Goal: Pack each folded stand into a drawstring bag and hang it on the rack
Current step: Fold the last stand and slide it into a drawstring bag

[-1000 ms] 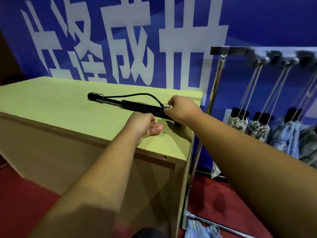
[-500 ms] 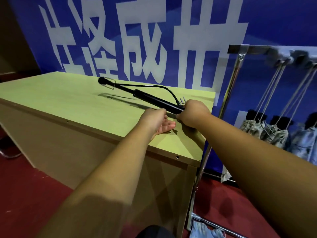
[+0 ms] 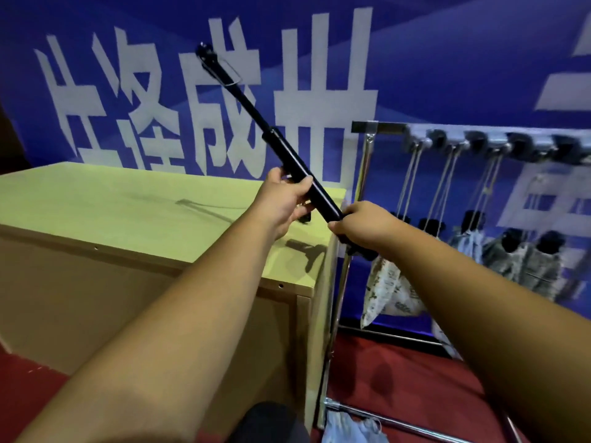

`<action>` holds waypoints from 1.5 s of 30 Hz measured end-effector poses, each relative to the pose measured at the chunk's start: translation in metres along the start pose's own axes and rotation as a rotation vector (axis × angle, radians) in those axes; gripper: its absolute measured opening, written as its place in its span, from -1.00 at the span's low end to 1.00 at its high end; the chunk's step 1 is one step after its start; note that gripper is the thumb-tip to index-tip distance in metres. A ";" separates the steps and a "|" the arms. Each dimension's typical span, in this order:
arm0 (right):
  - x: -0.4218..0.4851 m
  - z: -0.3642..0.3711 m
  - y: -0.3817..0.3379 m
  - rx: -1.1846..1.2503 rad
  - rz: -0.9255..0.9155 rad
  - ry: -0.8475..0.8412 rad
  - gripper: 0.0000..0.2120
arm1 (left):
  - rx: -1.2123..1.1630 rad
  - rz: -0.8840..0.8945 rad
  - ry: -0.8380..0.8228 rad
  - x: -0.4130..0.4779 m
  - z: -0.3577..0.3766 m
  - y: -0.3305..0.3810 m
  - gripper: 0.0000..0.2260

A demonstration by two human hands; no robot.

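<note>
A blue banner (image 3: pixel 447 59) with large white characters fills the wall behind the counter (image 3: pixel 96 203), a long pale wooden box with a light green top. Red floor (image 3: pixel 399 378) spreads around the counter's base. Just beside the counter's right end stands a metal rack (image 3: pixel 364 161), its upright post almost touching the counter's corner. Drawstring bags (image 3: pixel 511 260) hang by their cords from the hooks on its top bar, each with a dark end poking out of the mouth. One more patterned bag (image 3: pixel 393 292) hangs nearest the counter. A pale bag (image 3: pixel 348 430) lies low by the rack's bottom rail, near the foot of the counter.

The folded stand (image 3: pixel 287 155), long and black, is held in the air above the counter's right end. It is tilted, with its thin end high over the counter against the banner and its thick end past the counter's right edge. Its shadow falls on the counter top. The left hand (image 3: pixel 284 199) grips the thick barrel above the counter. The right hand (image 3: pixel 367 225) clasps the lower end just off the counter's right edge.
</note>
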State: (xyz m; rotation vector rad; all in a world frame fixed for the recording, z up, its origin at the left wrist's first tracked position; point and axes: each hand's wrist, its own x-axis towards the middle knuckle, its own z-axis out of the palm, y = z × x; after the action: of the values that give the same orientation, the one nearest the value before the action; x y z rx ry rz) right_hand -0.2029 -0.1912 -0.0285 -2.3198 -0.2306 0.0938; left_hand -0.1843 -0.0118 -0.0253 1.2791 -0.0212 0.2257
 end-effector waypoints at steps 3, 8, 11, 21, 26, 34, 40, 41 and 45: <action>-0.021 -0.018 0.010 0.005 0.019 0.061 -0.84 | 0.054 0.024 -0.101 -0.021 0.037 0.004 -0.60; -0.049 -0.037 0.025 0.077 0.023 0.296 -0.87 | 0.176 0.106 -0.224 -0.054 0.091 -0.005 -0.59; -0.066 -0.045 0.044 0.177 0.035 0.377 -0.82 | 0.259 0.150 -0.256 -0.065 0.112 -0.013 -0.70; -0.106 -0.034 0.128 0.296 0.060 0.448 -0.85 | 0.359 0.130 -0.269 -0.084 0.139 -0.054 -0.74; -0.097 -0.005 0.171 0.205 0.175 0.494 -0.90 | 0.466 0.028 -0.327 -0.088 0.141 -0.117 -0.87; -0.090 0.051 0.240 0.293 0.268 0.481 -0.86 | 0.606 -0.119 -0.377 -0.094 0.125 -0.189 -0.87; -0.090 0.085 0.305 0.284 0.484 0.289 -0.91 | 0.910 0.165 -0.043 -0.082 0.098 -0.204 -0.83; -0.088 0.086 0.309 0.271 0.506 0.246 -0.90 | 0.999 0.263 0.008 -0.080 0.095 -0.203 -0.76; -0.072 0.086 0.319 0.167 0.507 0.142 -0.88 | 1.229 0.454 0.208 -0.075 0.088 -0.207 -0.48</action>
State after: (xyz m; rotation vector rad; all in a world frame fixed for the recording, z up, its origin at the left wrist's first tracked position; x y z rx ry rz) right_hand -0.2415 -0.3586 -0.3196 -2.1561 0.4247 0.1913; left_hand -0.2111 -0.1626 -0.2062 2.4606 0.0090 0.8472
